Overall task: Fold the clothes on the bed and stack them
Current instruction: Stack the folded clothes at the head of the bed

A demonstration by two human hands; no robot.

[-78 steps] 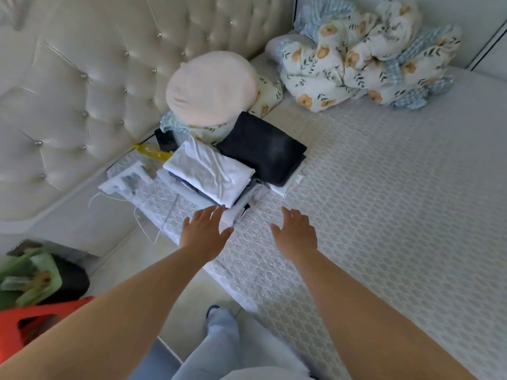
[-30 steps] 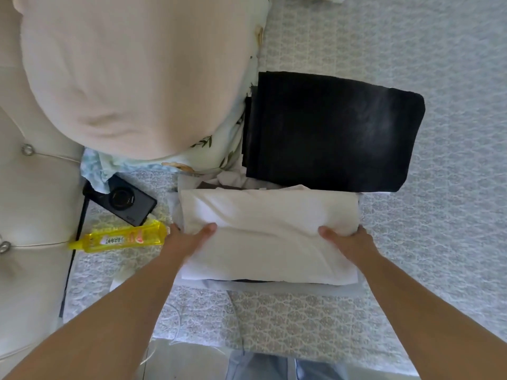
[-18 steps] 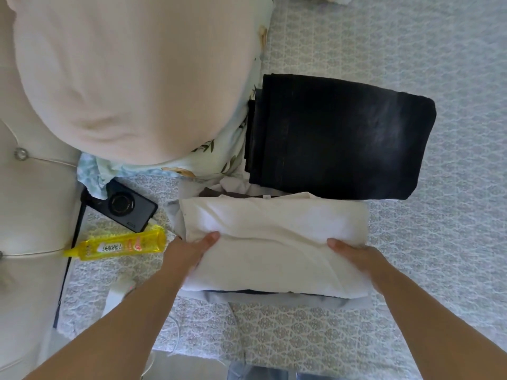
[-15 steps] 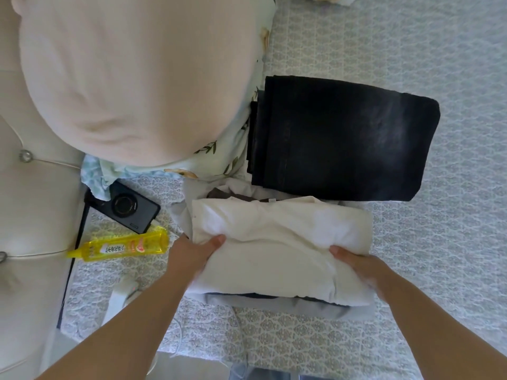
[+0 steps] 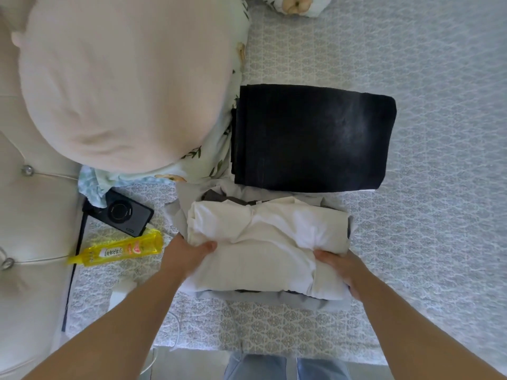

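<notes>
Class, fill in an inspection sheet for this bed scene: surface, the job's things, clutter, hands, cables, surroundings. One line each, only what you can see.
Surface: patterned bed cover, pale, wrinkle-free where bare.
Job's things: folded white garment on top of a stack of grey and dark pieces; folded black jeans lying beyond it.
Clutter: yellow tube and black phone beside the stack; large cream pillow over a floral one.
Hands: left hand and right hand grip the white garment's two ends, thumbs on top.
Cables: thin white cable near the bed edge.
Surroundings: tufted headboard on the left; floral quilt at the top edge.
</notes>
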